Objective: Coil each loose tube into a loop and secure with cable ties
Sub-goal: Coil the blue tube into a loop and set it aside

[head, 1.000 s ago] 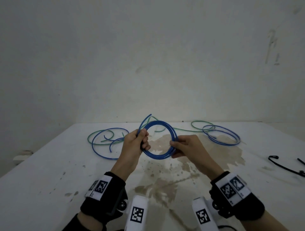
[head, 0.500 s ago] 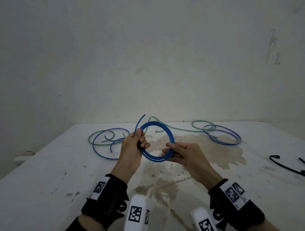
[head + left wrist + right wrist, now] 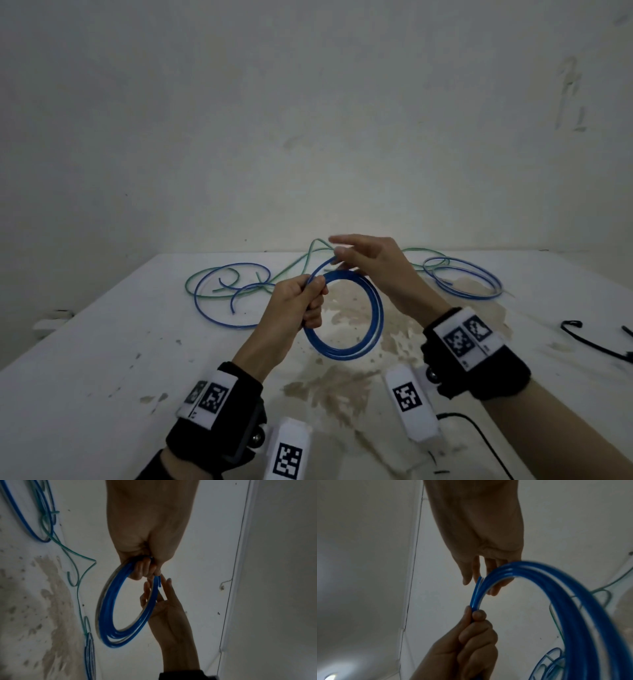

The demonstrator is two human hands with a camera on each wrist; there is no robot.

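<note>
A blue tube wound into a coil (image 3: 375, 308) of several turns hangs above the stained white table (image 3: 85, 394). My left hand (image 3: 298, 305) grips the coil's upper left side in a fist, as both wrist views show (image 3: 145, 568) (image 3: 474, 628). The tube's free end (image 3: 325, 267) sticks up just past that fist. My right hand (image 3: 370, 260) is at the top of the coil with its fingers held straight. The free end (image 3: 478, 582) lies between its thumb and fingers, and the fingers touch the coil (image 3: 573, 595) without curling round it.
Loose blue and green tubes (image 3: 219, 294) sprawl at the back left of the table. More blue loops (image 3: 462, 277) lie at the back right, with a green tube (image 3: 424, 251) running between. Black cable ties (image 3: 589, 342) rest near the right edge. A bare wall stands close behind.
My right hand has let go of the coil's lower right side and moved up to its top, beside the free end. The left hand keeps its grip, and the coil now hangs lower.
</note>
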